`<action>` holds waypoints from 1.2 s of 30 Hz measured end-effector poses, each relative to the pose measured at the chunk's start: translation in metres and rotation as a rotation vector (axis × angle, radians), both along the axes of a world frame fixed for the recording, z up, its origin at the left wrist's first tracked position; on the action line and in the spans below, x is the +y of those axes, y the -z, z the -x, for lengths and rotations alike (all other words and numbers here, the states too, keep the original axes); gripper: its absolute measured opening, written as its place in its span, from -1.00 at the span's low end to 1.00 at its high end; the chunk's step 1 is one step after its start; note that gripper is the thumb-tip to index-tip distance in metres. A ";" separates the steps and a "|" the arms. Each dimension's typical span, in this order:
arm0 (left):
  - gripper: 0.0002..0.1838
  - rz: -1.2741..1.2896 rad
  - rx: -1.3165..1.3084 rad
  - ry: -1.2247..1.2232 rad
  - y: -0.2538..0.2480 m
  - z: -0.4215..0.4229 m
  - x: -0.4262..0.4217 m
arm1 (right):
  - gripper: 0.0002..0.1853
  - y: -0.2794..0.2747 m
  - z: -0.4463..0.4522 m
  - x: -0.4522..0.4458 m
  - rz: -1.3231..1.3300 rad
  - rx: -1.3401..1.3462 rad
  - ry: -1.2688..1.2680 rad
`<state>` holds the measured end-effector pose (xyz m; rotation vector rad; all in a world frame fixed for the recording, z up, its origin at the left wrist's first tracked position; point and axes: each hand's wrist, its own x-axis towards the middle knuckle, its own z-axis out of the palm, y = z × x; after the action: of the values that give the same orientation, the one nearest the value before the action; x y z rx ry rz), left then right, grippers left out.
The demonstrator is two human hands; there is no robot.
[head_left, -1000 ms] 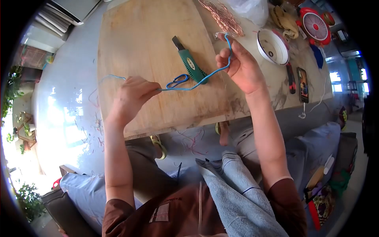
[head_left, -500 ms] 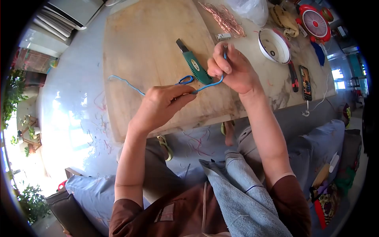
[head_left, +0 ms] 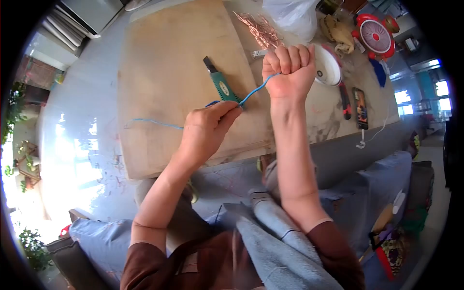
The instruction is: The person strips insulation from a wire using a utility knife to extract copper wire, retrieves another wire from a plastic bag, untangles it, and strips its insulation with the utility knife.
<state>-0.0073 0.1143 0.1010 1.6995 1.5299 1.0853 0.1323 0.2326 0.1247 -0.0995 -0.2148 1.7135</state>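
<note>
A thin blue wire (head_left: pixel 260 87) runs between my two hands above the wooden board (head_left: pixel 169 63). My left hand (head_left: pixel 209 126) pinches it between thumb and fingers, and a loose tail trails off to the left. My right hand (head_left: pixel 289 72) is closed in a fist around the other end, palm side toward me. Behind the wire, a green utility knife (head_left: pixel 221 86) lies on the board, blade end pointing away and its near end partly hidden by the left hand.
Bare copper wire strands (head_left: pixel 258 30) lie at the back beside a plastic bag (head_left: pixel 292 17). To the right are a white bowl (head_left: pixel 328 67), a red-and-black handled tool (head_left: pixel 345 101), a phone (head_left: pixel 360 108) on a cable, and a red round fan-like object (head_left: pixel 375 36).
My right hand has turned from a fingertip hold to a fist around the wire. The stretch between the hands looks straighter, and the view has shifted slightly.
</note>
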 end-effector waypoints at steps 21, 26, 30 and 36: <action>-0.83 -0.466 0.456 -0.020 0.002 0.052 0.008 | -0.45 -0.008 0.034 -0.026 -0.275 -0.054 -0.272; -0.91 -0.503 0.381 -0.088 -0.006 0.051 0.012 | -0.46 -0.027 0.037 -0.038 -0.213 -0.125 -0.139; -0.92 -0.341 0.128 -0.116 -0.007 0.045 0.010 | -0.46 -0.008 0.033 -0.021 -0.145 0.074 -0.253; -0.93 -0.554 0.297 -0.058 -0.001 0.043 0.019 | -0.44 -0.010 0.022 -0.015 -0.111 -0.011 -0.159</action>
<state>-0.0504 0.1336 0.1023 2.2832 1.5520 1.4335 0.1103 0.2172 0.1351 -0.0095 -0.3327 1.8555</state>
